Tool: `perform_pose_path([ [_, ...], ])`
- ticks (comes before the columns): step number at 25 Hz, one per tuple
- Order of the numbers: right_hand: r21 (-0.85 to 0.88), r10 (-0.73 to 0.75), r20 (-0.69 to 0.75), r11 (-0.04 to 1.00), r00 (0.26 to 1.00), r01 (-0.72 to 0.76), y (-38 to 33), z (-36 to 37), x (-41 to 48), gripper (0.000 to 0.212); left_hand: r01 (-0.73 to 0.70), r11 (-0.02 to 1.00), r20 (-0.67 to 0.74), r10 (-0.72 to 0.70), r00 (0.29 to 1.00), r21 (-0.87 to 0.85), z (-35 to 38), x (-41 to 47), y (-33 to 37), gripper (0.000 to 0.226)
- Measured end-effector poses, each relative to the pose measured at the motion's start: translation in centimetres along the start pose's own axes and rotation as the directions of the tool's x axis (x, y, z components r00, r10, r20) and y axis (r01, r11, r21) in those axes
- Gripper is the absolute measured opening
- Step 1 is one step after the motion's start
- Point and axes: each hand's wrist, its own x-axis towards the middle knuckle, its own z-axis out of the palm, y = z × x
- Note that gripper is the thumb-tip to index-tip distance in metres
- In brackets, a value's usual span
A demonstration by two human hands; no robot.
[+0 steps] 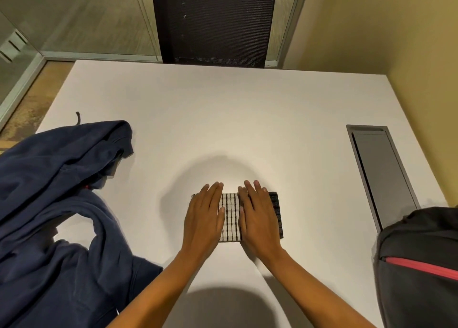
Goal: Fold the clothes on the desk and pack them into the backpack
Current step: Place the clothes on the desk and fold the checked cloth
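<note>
1. Pressing flat on the small folded checked cloth (230,218), my left hand (204,218) and right hand (259,218) lie side by side with fingers straight. Neither hand curls round or pinches anything.
2. Location: the cloth sits on the white surface (223,119), near its front edge and directly under both palms. Its pale checked middle shows between the hands.
3. Done, as I judge it: this one cloth is folded down to a compact rectangle and appears ready to lift.
4. Left to do: the navy hoodie (57,216) lies rumpled and not yet folded at the left, partly hanging over the edge. Nothing is seen going into the backpack (418,265), so I place the task in its early part.
5. The backpack stands at the near right, well apart from the cloth. I cannot tell whether its red-trimmed zip is undone.
6. Count: two hands, one folded cloth, one hoodie, one backpack.
7. A darker checked strip (276,213) shows beyond my right hand. I cannot tell whether it is a second piece or the same cloth's other face.
</note>
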Motion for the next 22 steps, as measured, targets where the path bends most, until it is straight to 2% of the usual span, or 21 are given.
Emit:
perform_pose_path([
  [4,-0.095,0.072,0.13,0.994,0.989,-0.059,1.5,2.0,-1.1,0.057,-0.054,0.988,0.124,0.036,0.992,0.143,2.5,-0.6,-1.8,0.058],
  [7,-0.181,0.084,0.193,0.982,0.978,-0.048,1.6,2.5,-1.7,0.062,-0.063,0.98,0.133,0.038,0.99,0.19,2.8,-1.3,-2.0,0.061],
  [10,-0.189,0.112,0.206,0.979,0.972,-0.072,1.5,2.7,-1.4,0.064,-0.06,0.98,0.123,0.036,0.992,0.191,2.8,-1.2,-1.8,0.062],
  [13,-0.119,0.14,0.2,0.986,0.97,-0.118,0.6,2.7,-0.8,0.064,-0.057,0.977,0.113,0.035,0.993,0.205,2.9,-1.2,-1.9,0.062],
  [16,-0.03,-0.031,0.246,0.999,0.969,0.039,-1.3,3.1,-0.3,0.058,-0.048,0.978,0.105,0.027,0.994,0.201,2.8,-1.2,-1.8,0.062],
  [18,-0.028,-0.081,0.251,0.995,0.965,0.091,-1.1,3.2,-0.3,0.056,-0.041,0.982,0.105,0.022,0.994,0.183,2.7,-1.2,-1.7,0.062],
  [22,-0.15,0.038,0.182,0.989,0.983,-0.01,2.2,2.4,-0.7,0.058,-0.022,0.988,0.091,0.008,0.996,0.154,2.5,-1.4,-1.9,0.066],
])
